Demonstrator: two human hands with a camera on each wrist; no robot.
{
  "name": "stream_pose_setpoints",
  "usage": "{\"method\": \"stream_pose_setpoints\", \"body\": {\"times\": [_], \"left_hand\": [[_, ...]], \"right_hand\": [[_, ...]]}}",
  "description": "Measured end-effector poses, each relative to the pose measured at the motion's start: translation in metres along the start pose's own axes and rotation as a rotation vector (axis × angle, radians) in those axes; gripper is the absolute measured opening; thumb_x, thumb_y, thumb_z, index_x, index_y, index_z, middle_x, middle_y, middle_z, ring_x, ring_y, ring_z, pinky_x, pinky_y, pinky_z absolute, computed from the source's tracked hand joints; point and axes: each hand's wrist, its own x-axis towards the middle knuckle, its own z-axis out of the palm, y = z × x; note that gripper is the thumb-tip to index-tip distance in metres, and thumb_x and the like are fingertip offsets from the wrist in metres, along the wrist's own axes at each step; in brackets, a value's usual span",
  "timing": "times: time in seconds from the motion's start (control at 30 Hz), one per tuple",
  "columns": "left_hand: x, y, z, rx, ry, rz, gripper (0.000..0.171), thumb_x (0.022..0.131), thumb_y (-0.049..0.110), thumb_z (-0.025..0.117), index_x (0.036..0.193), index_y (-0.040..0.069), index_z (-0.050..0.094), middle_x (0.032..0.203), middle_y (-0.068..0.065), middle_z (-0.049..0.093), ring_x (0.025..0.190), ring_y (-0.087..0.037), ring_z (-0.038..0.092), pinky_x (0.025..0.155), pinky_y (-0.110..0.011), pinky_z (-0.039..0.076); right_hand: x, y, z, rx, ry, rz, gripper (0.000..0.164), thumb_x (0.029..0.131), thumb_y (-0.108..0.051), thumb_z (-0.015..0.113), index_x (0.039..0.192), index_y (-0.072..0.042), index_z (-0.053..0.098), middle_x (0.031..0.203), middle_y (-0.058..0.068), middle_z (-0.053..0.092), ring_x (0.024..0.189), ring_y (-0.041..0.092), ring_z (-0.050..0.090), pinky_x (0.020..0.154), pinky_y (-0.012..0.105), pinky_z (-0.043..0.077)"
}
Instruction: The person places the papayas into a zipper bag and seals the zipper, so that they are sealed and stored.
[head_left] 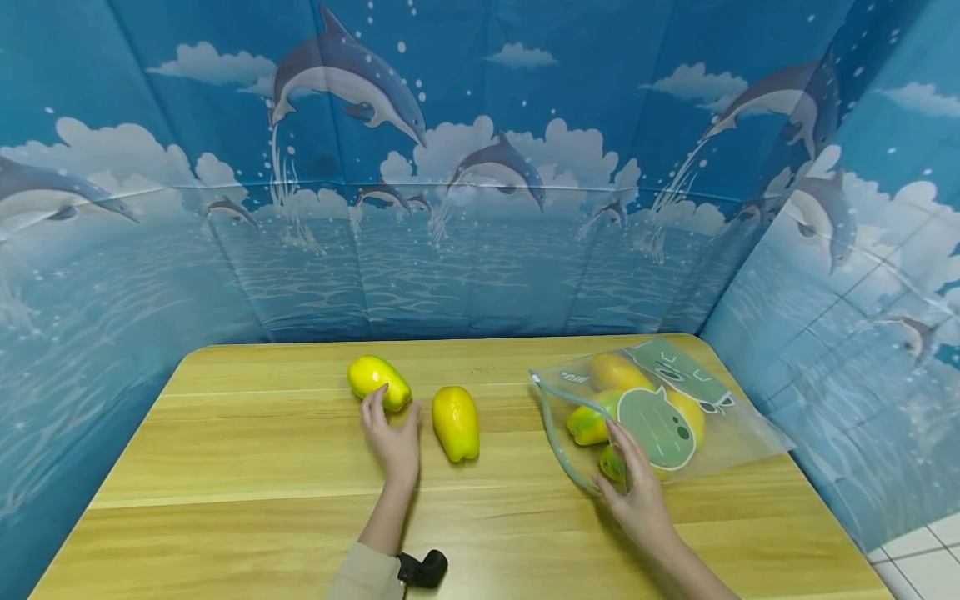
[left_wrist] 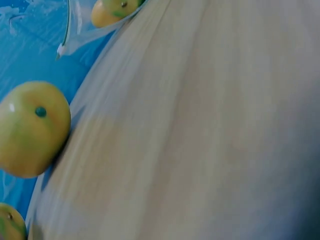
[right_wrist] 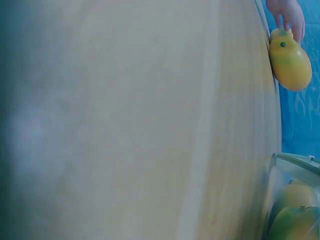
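Two glossy yellow papayas with greenish ends lie on the table. My left hand (head_left: 392, 437) reaches to the left papaya (head_left: 369, 375), fingertips at its near side and thumb spread beside its right end. Just right of that hand lies the other papaya (head_left: 455, 421). A clear zip bag (head_left: 738, 437) with green cartoon prints lies on the right, holding several yellow-green fruits (head_left: 588, 425). At the bag's mouth, my right hand (head_left: 637, 500) holds the rim, fingers over the upper layer and thumb by the lower edge. Neither hand shows near its own wrist camera.
The wooden table (head_left: 262, 517) runs back to a blue dolphin-print curtain (head_left: 480, 275) that also hangs along both sides. A black strap device (head_left: 423, 570) sits on the left wrist. White floor tiles (head_left: 930, 558) show at the lower right.
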Motion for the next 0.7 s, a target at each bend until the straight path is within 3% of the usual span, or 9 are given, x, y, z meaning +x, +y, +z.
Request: {"method": "stream_pose_setpoints", "body": {"times": [0.7], "left_hand": [[0.015,-0.016,-0.001,0.057,0.020,-0.045,0.067,0.067,0.006,0.080,0.125,-0.002,0.047,0.130,-0.018,0.038,0.120,-0.037,0.035,0.103,-0.051,0.027]], "right_hand": [[0.000,0.000,-0.001,0.006,-0.002,0.004,0.092,0.052,0.032,0.067,0.135,0.010,0.032,0.133,0.031,0.035,0.129,0.001,0.029,0.101,0.011,0.030]]}}
